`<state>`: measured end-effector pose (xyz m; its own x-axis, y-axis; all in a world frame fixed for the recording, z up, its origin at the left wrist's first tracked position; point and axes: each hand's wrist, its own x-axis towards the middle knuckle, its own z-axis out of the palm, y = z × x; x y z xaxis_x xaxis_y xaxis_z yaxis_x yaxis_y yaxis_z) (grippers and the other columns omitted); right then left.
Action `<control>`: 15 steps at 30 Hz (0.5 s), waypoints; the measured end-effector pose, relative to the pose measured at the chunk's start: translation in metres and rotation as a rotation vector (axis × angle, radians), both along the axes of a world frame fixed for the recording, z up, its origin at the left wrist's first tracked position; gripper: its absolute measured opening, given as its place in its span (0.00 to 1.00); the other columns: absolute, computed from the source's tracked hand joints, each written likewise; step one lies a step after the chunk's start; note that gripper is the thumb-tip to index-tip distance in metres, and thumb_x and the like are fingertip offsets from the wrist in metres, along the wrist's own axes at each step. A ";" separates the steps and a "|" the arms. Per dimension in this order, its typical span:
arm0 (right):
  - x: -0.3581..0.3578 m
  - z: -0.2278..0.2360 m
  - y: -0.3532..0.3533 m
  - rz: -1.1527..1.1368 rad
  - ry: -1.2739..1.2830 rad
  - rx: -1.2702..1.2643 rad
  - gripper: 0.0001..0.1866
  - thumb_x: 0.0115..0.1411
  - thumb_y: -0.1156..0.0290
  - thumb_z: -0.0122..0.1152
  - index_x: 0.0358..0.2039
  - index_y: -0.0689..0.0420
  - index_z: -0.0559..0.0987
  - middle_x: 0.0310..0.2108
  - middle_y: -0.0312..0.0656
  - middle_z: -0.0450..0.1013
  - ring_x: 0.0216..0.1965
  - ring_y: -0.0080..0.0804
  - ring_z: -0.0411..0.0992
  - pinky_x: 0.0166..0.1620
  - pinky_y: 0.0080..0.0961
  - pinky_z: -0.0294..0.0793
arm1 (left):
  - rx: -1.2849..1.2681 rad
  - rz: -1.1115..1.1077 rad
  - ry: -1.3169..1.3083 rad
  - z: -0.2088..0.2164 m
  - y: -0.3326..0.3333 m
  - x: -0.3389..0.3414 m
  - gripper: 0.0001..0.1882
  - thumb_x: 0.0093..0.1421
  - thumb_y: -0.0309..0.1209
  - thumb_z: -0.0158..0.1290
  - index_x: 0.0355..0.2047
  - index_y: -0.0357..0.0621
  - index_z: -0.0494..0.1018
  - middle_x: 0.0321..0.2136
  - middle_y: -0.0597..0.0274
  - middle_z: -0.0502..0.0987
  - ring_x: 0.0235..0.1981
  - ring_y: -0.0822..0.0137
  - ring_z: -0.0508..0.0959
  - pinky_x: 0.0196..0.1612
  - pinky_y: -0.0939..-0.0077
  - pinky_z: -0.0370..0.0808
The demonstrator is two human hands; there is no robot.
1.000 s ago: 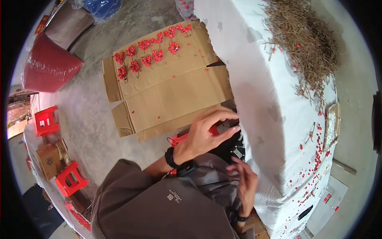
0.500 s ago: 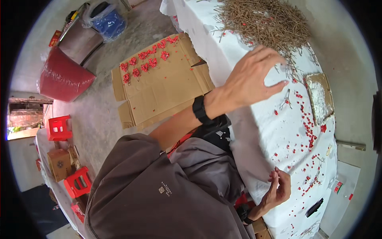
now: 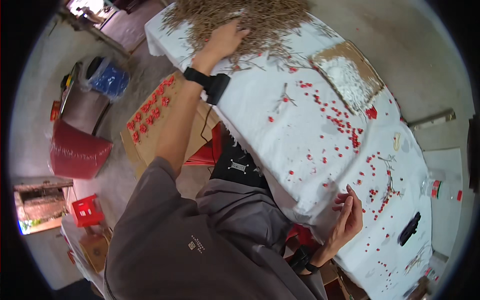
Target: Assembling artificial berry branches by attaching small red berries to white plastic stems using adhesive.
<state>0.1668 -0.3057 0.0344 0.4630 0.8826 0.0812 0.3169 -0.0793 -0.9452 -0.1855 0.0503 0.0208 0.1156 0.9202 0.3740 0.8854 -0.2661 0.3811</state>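
My left hand, a black strap and box on its wrist, reaches onto a large pile of thin brown twigs at the far end of the white-covered table. Its thumb stands apart from the bent fingers, whose tips are partly lost among the twigs; I see nothing held. Low over the table's near edge is my right hand, its fingers curled toward the thumb. Whatever lies between them is too small to make out. Loose red berries are scattered beyond it, beside a branched sprig.
A cardboard piece coated with white matter lies at the table's far side. On the floor, a cardboard sheet carries red berry clusters. A black object and a plastic bottle are at the right. A red stool stands left.
My left hand has moved from beside the pile's near edge onto the twigs. The view has turned, shifting the table. My right hand stays near the table's edge, fingers still curled.
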 end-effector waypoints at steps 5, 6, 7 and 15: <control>0.015 0.001 -0.007 -0.014 0.033 -0.085 0.14 0.68 0.69 0.50 0.45 0.66 0.78 0.31 0.41 0.74 0.30 0.22 0.71 0.30 0.17 0.69 | -0.022 -0.133 0.046 0.032 0.009 -0.012 0.19 0.57 0.41 0.61 0.41 0.39 0.79 0.31 0.54 0.82 0.34 0.63 0.82 0.39 0.71 0.76; 0.017 0.001 -0.010 -0.026 0.031 -0.092 0.14 0.68 0.69 0.50 0.45 0.66 0.78 0.31 0.41 0.74 0.30 0.22 0.71 0.30 0.17 0.69 | -0.029 -0.145 0.043 0.039 0.009 -0.012 0.19 0.57 0.41 0.61 0.41 0.39 0.79 0.31 0.54 0.82 0.34 0.63 0.82 0.39 0.71 0.76; 0.018 0.002 -0.012 -0.035 0.022 -0.083 0.14 0.68 0.70 0.51 0.44 0.66 0.79 0.30 0.42 0.74 0.29 0.23 0.71 0.30 0.17 0.69 | -0.014 -0.139 0.023 0.045 0.012 -0.012 0.17 0.56 0.39 0.61 0.39 0.39 0.80 0.30 0.56 0.82 0.33 0.66 0.82 0.38 0.72 0.76; 0.010 -0.002 -0.023 -0.070 -0.008 -0.046 0.14 0.68 0.69 0.51 0.45 0.67 0.78 0.30 0.42 0.74 0.30 0.23 0.71 0.29 0.17 0.69 | 0.021 -0.190 -0.265 0.109 -0.009 -0.006 0.07 0.56 0.31 0.61 0.34 0.42 0.82 0.29 0.55 0.82 0.31 0.67 0.81 0.38 0.73 0.77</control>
<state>0.1767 -0.3290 0.0322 0.5230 0.8512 0.0449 0.3166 -0.1451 -0.9374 -0.1910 0.0410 0.1294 0.1802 0.8831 0.4331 0.6899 -0.4274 0.5843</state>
